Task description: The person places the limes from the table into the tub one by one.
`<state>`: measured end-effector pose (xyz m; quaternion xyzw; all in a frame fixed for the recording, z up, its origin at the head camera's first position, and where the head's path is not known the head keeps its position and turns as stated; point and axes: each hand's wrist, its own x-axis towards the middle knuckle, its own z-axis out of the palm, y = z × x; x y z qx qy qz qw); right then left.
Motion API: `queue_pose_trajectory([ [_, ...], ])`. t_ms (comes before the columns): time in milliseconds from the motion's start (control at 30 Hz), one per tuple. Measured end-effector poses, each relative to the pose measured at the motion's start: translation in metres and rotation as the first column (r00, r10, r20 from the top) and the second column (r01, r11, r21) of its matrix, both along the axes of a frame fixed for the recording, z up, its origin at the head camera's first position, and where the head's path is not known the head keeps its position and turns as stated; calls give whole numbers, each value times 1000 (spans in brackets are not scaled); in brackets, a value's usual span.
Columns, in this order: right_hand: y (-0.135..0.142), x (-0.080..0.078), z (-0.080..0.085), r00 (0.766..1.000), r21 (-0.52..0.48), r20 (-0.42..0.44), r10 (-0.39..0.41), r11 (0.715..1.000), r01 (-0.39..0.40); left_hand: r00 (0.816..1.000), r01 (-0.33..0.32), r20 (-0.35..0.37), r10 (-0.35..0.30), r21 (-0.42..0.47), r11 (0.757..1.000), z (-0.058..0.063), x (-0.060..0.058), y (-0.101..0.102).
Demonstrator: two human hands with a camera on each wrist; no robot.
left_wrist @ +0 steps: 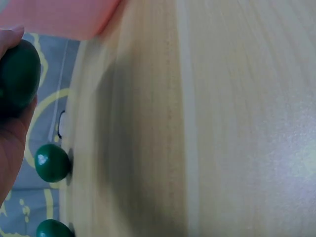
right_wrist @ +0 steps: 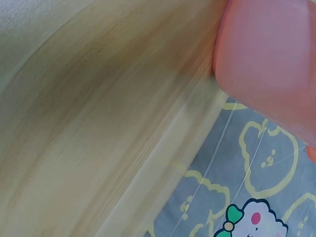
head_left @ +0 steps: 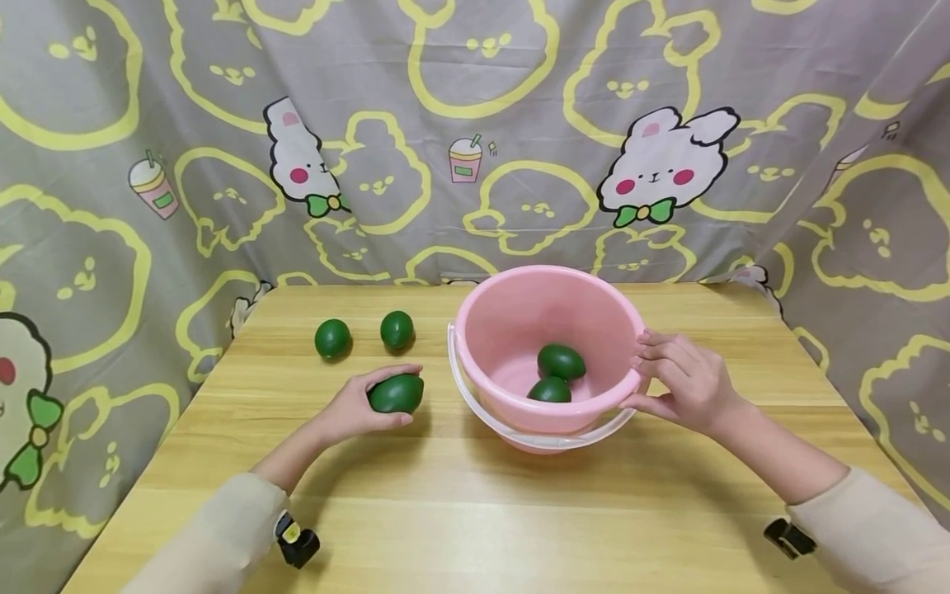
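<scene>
My left hand (head_left: 367, 402) holds a smooth dark green avocado (head_left: 397, 394) between thumb and fingers, left of the pink bucket (head_left: 486, 392). In the left wrist view the avocado (left_wrist: 19, 76) appears at the left edge, raised over the tabletop. The right hand (head_left: 686, 379) grips the bucket's right rim, with the thumb on the near side and the fingers along the edge. Inside the bucket lie two more avocados, one farther back (head_left: 562, 361) and the other (head_left: 550, 390) partly hidden by the near rim. The right wrist view shows the bucket's outer wall (right_wrist: 266, 59) but not the hand.
Two avocados rest on the wooden table (head_left: 475, 528) beyond my left hand, one at the left (head_left: 332, 339) and one nearer the bucket (head_left: 397, 330). The bucket's white handle (head_left: 519, 437) hangs down its near side. A patterned grey curtain (head_left: 416, 82) surrounds the table's back and sides.
</scene>
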<state>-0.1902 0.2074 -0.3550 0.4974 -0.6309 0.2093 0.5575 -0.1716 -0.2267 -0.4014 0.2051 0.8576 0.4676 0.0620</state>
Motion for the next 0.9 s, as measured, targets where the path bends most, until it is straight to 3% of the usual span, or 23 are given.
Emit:
queue_pose_trajectory([
  [333,-1,1,1,1000,-4,-6,4,1000,-4,998,60,-8,-60,26,998,22,7,-1],
  [633,-1,2,2,1000,3,-8,2,1000,-2,998,67,-11,-67,36,997,32,6,-2],
  [900,-2,2,2,1000,9,-4,0,1000,0,996,87,-21,-86,53,995,52,9,1],
])
